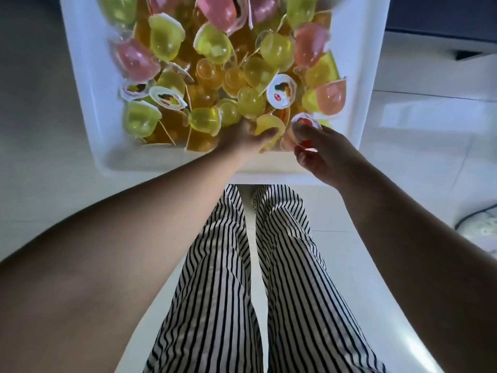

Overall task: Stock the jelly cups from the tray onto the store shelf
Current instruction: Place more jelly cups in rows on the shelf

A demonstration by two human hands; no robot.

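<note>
A white tray [88, 109] in the upper half of the view holds several jelly cups in yellow, orange and pink, piled loosely; one lies with its printed lid up [281, 90]. My left hand [246, 138] reaches into the near edge of the pile, its fingers closed around a yellow jelly cup [270, 127]. My right hand [322, 149] is at the tray's near right corner, fingers curled on a pink jelly cup [305, 122] with a white and red lid. No shelf is in view.
My legs in black and white striped trousers [242, 278] stand just below the tray. Pale floor tiles [403, 130] lie on both sides. A dark edge [441, 22] runs along the top right, and a patterned round object [481, 224] sits at the right border.
</note>
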